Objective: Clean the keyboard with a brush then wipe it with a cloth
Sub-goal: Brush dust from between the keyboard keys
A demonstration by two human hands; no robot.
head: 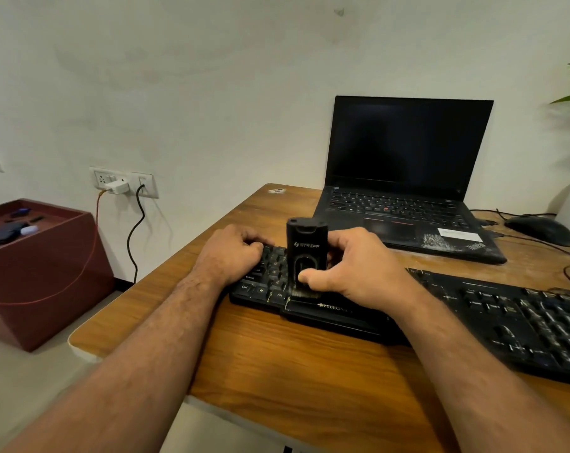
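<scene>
A black keyboard [522, 325] lies across the wooden desk [310, 371], running from the middle to the right edge of the head view. My right hand [359, 269] grips a black block-shaped brush [306, 253] held upright, its bristles pressed onto the keys near the keyboard's front left part. My left hand [231, 253] is curled over the keyboard's left end, fingers resting on its far edge. No cloth is visible.
An open black laptop [404, 197] stands behind the keyboard, with a black mouse [538, 228] and cables to its right. A dark red box [38, 273] with small items sits left of the desk, below wall sockets [123, 183]. Plant leaves show at the far right.
</scene>
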